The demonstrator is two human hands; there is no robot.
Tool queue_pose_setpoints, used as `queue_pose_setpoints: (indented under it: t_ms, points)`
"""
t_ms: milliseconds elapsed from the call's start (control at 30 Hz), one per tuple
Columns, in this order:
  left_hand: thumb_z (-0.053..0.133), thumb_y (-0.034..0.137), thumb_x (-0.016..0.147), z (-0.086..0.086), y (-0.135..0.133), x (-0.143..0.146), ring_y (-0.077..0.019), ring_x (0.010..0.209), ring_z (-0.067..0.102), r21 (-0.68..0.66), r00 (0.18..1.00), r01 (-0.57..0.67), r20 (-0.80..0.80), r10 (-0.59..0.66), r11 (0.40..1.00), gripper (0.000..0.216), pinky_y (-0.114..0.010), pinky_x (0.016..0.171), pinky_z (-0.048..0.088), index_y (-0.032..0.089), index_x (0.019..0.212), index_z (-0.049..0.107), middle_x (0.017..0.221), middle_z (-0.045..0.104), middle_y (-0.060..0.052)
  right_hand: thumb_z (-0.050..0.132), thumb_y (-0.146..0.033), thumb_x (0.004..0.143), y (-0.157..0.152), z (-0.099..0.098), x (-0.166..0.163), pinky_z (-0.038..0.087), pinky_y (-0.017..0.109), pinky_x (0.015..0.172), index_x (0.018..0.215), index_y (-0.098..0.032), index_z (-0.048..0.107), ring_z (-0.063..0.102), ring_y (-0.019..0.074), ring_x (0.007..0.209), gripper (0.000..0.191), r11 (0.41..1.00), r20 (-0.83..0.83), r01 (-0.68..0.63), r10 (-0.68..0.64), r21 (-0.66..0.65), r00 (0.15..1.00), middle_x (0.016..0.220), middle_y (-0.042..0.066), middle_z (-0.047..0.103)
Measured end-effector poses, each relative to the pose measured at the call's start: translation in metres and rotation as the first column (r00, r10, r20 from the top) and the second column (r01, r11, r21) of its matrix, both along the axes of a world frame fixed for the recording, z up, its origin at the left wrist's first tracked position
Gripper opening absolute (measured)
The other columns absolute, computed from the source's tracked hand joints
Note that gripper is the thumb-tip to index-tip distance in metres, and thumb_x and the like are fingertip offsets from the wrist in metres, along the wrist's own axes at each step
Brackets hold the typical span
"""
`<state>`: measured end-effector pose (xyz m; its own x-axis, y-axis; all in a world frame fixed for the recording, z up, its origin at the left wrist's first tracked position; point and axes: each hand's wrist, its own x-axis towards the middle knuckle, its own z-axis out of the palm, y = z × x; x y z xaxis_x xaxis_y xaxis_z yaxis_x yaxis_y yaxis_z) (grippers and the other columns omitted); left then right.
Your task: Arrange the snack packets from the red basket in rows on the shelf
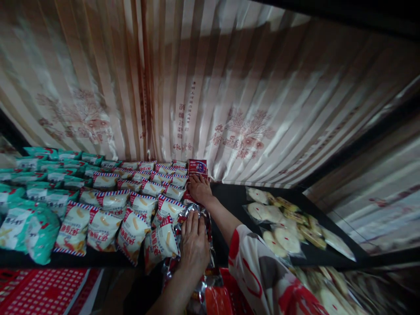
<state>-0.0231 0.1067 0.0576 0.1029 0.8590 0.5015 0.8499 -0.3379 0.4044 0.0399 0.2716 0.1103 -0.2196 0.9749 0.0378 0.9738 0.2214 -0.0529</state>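
My right hand (199, 189) reaches to the back of the dark shelf and lies flat on a dark red packet (197, 166). Closer to the front edge, my left hand (194, 243) rests palm down with fingers stretched over shiny dark-and-silver packets (192, 206). These packets form a narrow row running from front to back. Directly left of my hands stand rows of white snack bags (134, 236) with red print and striped edges. The palms and what lies beneath them are hidden.
Teal snack bags (42, 232) fill the shelf's left end. Clear bags of pale round slices (285, 238) lie to the right on the black shelf (226, 245). A patterned curtain (183, 87) hangs behind. Below are a red basket (52, 288) and more packets.
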Motion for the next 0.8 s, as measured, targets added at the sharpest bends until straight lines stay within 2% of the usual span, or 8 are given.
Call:
queue_pose_setpoints:
  t_ms: [133,267,467,633,700,800]
  points:
    - [0.041,0.011,0.083,0.006,-0.002,-0.003,-0.0275,0.128,0.042,0.014,1.000,-0.014,-0.009,0.015,1.000,0.043,-0.045,0.099,0.042,0.011,0.124,0.054,0.133,0.052,-0.016,0.036,-0.029,0.091,0.001,0.008,-0.001,0.017,0.044,0.110,0.139,-0.017,0.038,0.026,0.0248,0.137,0.049,0.998,-0.068,0.014,-0.010,0.056,0.998,0.147,0.010,0.037]
    - [0.040,0.010,0.083,0.008,-0.003,-0.003,-0.0281,0.128,0.042,0.011,0.999,-0.011,-0.040,0.011,1.000,0.044,-0.045,0.099,0.043,0.010,0.126,0.053,0.135,0.050,-0.016,0.039,-0.033,0.091,0.000,0.014,0.002,0.013,0.043,0.112,0.132,-0.014,0.047,0.028,0.0225,0.136,0.046,0.992,-0.141,-0.019,0.037,0.123,0.989,0.144,0.011,0.041]
    - [0.039,0.006,0.082,0.008,-0.004,-0.002,-0.0291,0.133,0.036,-0.012,0.997,-0.030,-0.076,0.029,0.999,0.047,-0.046,0.102,0.040,0.009,0.128,0.050,0.140,0.044,-0.017,0.037,-0.030,0.091,-0.018,0.025,0.016,0.022,0.040,0.112,0.121,-0.014,0.058,0.028,0.0221,0.136,0.040,0.957,-0.292,0.026,0.062,0.288,0.954,0.144,0.012,0.040]
    - [0.038,0.008,0.084,0.015,-0.009,-0.003,-0.0271,0.137,0.030,-0.007,0.997,0.040,-0.064,-0.041,0.999,0.048,-0.046,0.104,0.039,0.008,0.132,0.045,0.142,0.041,-0.019,0.030,-0.032,0.092,-0.074,0.027,0.039,0.032,0.037,0.108,0.116,-0.016,0.060,0.042,0.0205,0.128,0.042,0.940,-0.548,0.144,0.053,0.311,0.835,0.138,0.011,0.046]
    - [0.038,0.010,0.086,0.021,-0.017,-0.004,-0.0272,0.136,0.030,0.001,0.996,0.078,-0.038,-0.078,0.997,0.045,-0.047,0.104,0.040,0.008,0.131,0.045,0.143,0.040,-0.019,0.031,-0.035,0.091,-0.109,0.017,0.051,0.035,0.040,0.106,0.114,-0.018,0.060,0.046,0.0218,0.124,0.041,0.928,-0.666,0.221,0.037,0.299,0.745,0.133,0.011,0.052]
    - [0.035,0.013,0.088,0.026,-0.043,-0.006,-0.0250,0.132,0.039,0.045,0.984,0.177,0.014,-0.177,0.983,0.040,-0.044,0.103,0.042,0.008,0.125,0.051,0.137,0.048,-0.018,0.034,-0.040,0.090,-0.171,-0.011,0.068,0.039,0.042,0.102,0.111,-0.018,0.058,0.053,0.0222,0.116,0.039,0.900,-0.817,0.355,0.000,0.251,0.577,0.121,0.012,0.060]
